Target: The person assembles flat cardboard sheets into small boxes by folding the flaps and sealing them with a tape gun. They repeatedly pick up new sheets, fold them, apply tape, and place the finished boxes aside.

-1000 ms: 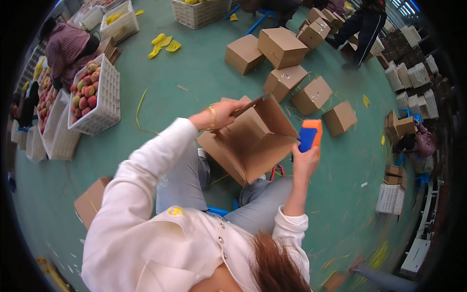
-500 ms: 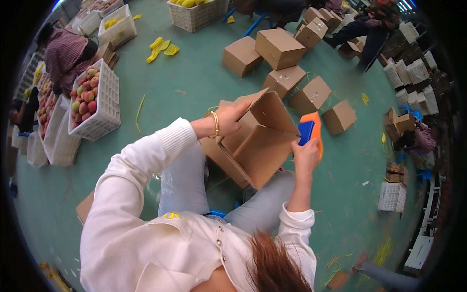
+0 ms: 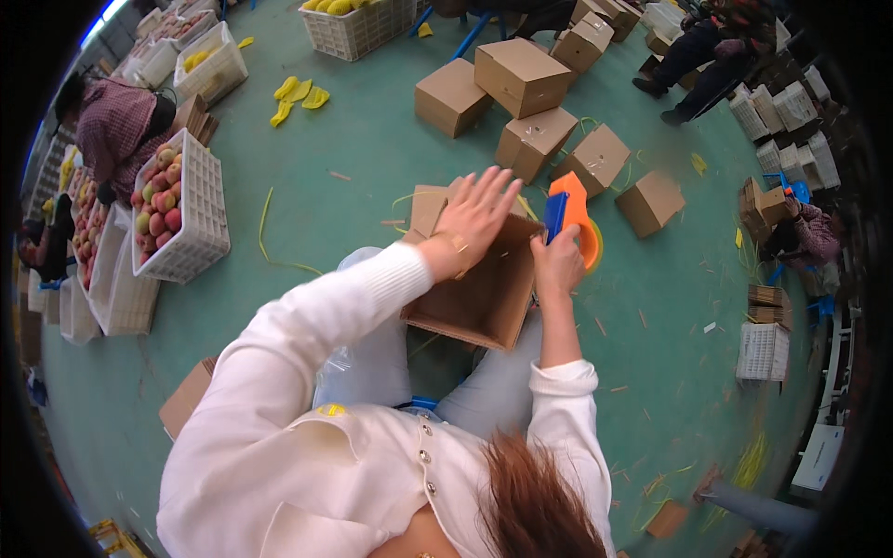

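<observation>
An open cardboard box (image 3: 484,298) stands over my knees, its hollow inside facing up toward me. My left hand (image 3: 476,220) is over the box's far left part, fingers spread and slightly blurred, with nothing in its grasp; whether the palm touches the cardboard I cannot tell. Gripped in my right hand (image 3: 558,263) is a blue and orange tape dispenser (image 3: 574,206), held at the box's right edge. The underside of the box is hidden, as is part of its far side behind my left hand.
Several closed cardboard boxes (image 3: 523,79) lie ahead on the green floor. A white crate (image 3: 200,209) of apples stands at left, near a seated person (image 3: 121,126). Yellow foam nets (image 3: 298,93) and loose straps (image 3: 265,228) litter the floor. Other people sit at right.
My left hand has let go of the box's edge and spread open over it. The box has turned more upright, and my right hand with the tape dispenser has shifted slightly left and up.
</observation>
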{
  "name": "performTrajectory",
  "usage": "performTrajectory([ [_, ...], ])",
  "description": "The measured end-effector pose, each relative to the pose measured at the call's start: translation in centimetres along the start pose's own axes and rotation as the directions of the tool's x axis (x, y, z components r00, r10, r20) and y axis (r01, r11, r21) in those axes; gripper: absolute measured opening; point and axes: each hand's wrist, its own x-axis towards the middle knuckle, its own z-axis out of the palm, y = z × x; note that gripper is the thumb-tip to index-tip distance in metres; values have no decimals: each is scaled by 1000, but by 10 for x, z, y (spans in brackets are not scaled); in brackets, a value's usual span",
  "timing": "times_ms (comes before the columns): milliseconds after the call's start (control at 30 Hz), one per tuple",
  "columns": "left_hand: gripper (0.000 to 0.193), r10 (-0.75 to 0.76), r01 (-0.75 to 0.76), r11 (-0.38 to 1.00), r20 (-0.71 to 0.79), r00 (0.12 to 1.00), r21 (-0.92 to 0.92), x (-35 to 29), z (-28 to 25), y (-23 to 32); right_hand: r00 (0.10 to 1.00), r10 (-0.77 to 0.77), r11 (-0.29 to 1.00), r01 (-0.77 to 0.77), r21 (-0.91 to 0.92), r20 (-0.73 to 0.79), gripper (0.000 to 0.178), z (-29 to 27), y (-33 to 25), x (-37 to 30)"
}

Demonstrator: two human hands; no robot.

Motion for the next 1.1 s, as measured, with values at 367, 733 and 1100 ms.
performTrajectory([
  [367, 42, 191, 7, 951, 601, 776, -310, 19, 6, -5, 998, 60, 995, -60, 85, 13, 43, 10, 13, 14],
  [733, 110, 400, -280, 909, 836, 377, -309, -17, -38, 32, 993, 106, 979, -113, 167, 48, 42, 17, 19, 19],
  [1100, 68, 416, -454, 890, 319, 852, 50, -22, 23, 15, 999, 48, 989, -49, 143, 10, 42, 16, 7, 19],
])
